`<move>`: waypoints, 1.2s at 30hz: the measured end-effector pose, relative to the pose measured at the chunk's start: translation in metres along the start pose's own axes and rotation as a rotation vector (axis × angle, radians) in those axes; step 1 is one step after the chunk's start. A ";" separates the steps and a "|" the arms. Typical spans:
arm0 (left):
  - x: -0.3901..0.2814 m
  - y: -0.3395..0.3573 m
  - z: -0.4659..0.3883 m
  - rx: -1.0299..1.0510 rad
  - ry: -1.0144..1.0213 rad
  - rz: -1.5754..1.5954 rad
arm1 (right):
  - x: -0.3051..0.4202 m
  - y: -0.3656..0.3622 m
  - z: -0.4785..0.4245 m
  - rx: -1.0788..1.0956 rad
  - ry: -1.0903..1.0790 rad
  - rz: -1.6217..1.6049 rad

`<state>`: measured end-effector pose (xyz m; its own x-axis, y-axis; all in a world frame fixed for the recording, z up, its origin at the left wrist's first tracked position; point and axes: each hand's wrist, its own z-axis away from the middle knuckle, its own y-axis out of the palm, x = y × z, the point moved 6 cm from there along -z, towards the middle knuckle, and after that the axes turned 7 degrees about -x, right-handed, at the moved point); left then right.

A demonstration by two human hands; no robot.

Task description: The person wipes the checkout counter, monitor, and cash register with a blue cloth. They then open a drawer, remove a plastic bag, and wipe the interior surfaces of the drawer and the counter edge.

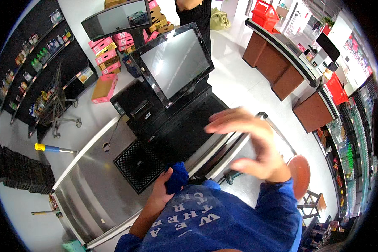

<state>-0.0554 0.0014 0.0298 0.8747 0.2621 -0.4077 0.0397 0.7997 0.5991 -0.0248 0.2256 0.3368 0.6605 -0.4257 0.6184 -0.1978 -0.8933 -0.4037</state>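
Observation:
My left hand grips a bunched blue cloth close to my body, at the counter's near edge. My right hand is raised over the right side of the counter, blurred, its fingers apart and nothing in them. Beyond it stands a point-of-sale terminal with a tilted touchscreen, which reflects the lights. A black receipt printer sits to the terminal's left. Set into the stainless steel counter is a black perforated panel, just past the cloth.
A second monitor rises behind the terminal, near stacked pink cartons and a standing person. At left are a shopping cart and bottle shelves. Right are another checkout counter, red basket and round-topped stool.

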 end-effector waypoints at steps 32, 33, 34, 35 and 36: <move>0.018 0.043 0.014 0.200 -0.103 0.035 | -0.098 0.158 0.160 -0.058 0.577 0.063; 0.019 0.044 0.014 0.198 -0.104 0.024 | -0.100 0.155 0.160 -0.093 0.592 0.080; 0.020 0.044 0.015 0.195 -0.105 0.013 | -0.102 0.151 0.161 -0.127 0.608 0.096; 0.017 0.045 0.016 0.212 -0.052 -0.147 | -0.104 0.147 0.161 -0.161 0.622 0.112; 0.012 0.047 0.017 0.229 0.000 -0.306 | -0.103 0.141 0.156 -0.249 0.612 0.105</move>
<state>-0.0346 0.0324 0.0647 0.8055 0.0298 -0.5918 0.4059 0.6999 0.5877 -0.0073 0.1657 0.1107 0.1126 -0.4518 0.8850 -0.4482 -0.8180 -0.3605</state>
